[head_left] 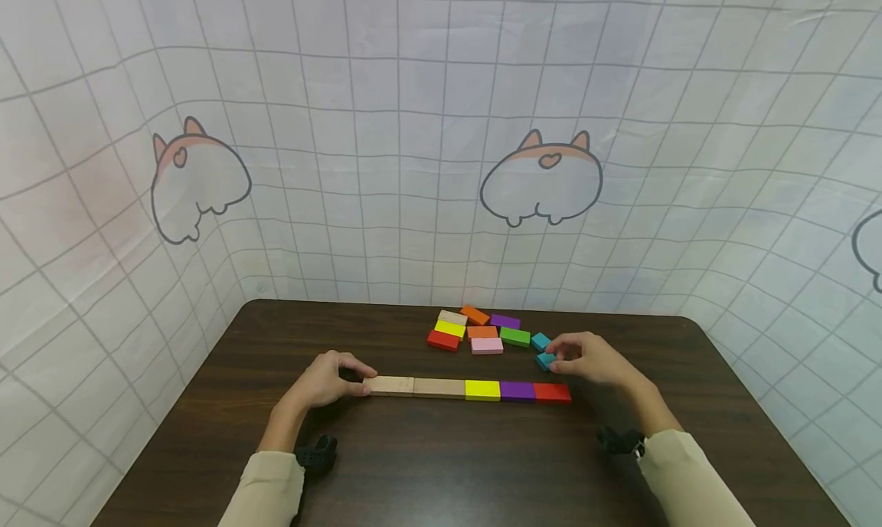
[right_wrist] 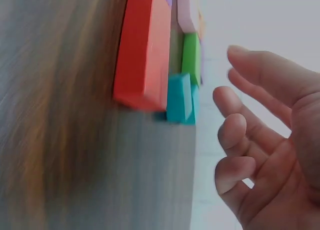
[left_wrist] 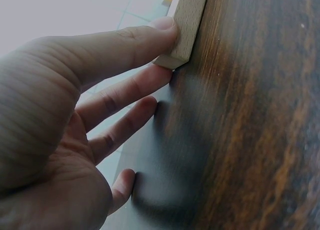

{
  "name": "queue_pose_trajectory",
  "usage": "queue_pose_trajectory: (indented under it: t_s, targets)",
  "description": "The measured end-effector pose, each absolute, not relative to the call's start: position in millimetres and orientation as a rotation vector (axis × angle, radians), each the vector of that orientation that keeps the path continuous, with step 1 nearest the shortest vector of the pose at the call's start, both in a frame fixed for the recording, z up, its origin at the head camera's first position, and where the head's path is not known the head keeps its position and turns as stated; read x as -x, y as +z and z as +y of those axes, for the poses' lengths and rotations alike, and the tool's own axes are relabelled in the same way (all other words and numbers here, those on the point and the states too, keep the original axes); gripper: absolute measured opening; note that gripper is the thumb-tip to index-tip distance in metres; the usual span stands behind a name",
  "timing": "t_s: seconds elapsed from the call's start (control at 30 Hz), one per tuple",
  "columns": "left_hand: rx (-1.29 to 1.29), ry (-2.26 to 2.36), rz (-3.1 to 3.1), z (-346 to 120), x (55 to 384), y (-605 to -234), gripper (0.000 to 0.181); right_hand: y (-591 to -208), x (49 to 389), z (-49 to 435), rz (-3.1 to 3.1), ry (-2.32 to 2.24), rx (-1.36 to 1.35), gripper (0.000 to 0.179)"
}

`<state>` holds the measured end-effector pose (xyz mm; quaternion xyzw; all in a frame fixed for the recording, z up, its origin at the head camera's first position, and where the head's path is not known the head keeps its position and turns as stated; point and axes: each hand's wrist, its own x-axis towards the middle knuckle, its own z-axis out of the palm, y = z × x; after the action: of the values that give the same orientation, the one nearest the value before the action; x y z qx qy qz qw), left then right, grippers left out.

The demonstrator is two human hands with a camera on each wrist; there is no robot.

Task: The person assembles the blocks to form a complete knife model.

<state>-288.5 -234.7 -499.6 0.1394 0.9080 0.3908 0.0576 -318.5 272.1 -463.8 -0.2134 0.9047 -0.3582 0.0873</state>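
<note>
A straight row lies on the table: two plain wooden blocks [head_left: 389, 386], then a yellow block [head_left: 482, 390], a purple block [head_left: 517, 391] and a red block [head_left: 552, 392]. At the row's left end my left hand [head_left: 331, 379] pinches the end wooden block [left_wrist: 189, 27] between thumb and forefinger; its other fingers are spread. My right hand [head_left: 586, 358] hovers by two small blue blocks [head_left: 545, 361] behind the red end. In the right wrist view its loosely bent fingers [right_wrist: 231, 132] stand apart from the blue blocks [right_wrist: 178, 97], holding nothing.
Behind the row lies a loose group of blocks, among them a pink block [head_left: 487, 346], a green block [head_left: 515, 337], another red block [head_left: 443, 341] and an orange block [head_left: 475, 315]. A white grid-patterned curtain [head_left: 413, 205] borders the dark wooden table [head_left: 441, 466].
</note>
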Motion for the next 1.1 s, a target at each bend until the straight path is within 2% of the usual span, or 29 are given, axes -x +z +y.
queue_pose_trajectory:
  t_s: [0.5, 1.1]
  targets:
    - [-0.449, 1.201, 2.746, -234.5, 288.7, -499.3, 0.02, -475.0, 353.5, 206.2, 2.727, -1.004, 0.664, 0.05]
    - [-0.438, 1.203, 2.745, -235.1, 287.8, -497.7, 0.02, -480.2, 365.5, 176.2, 2.81, -0.836, 0.639, 0.05]
